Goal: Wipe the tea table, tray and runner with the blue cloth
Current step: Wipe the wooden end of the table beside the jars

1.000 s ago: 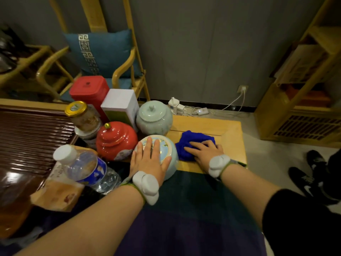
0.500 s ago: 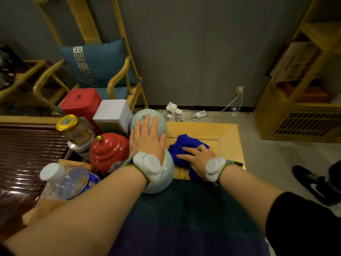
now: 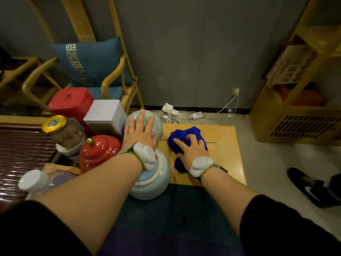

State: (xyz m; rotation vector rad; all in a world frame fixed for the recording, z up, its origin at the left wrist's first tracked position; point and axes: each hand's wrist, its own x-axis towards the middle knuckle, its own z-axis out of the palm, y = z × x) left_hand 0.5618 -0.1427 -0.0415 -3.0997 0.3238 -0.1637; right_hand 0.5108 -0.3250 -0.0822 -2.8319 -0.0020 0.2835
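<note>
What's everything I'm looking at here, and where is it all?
cloth: 1, blue, on the wooden table top, under the right hand
table: 1, light wood
runner: 1, dark green, near edge
tray: 1, dark brown, left
pale jars: 2, light green, centre
red jar: 1, beside them
glass jar: 1, gold lid
boxes: 2, red and white, behind
bottle: 1, white cap, lying left
chair: 1, yellow, blue cushion
left hand: flat on far pale jar
right hand: gripping cloth

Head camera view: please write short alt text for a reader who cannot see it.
A person's right hand presses a blue cloth on a light wooden tea table, while the left hand lies flat on a pale green ceramic jar among red tins and jars.
</note>
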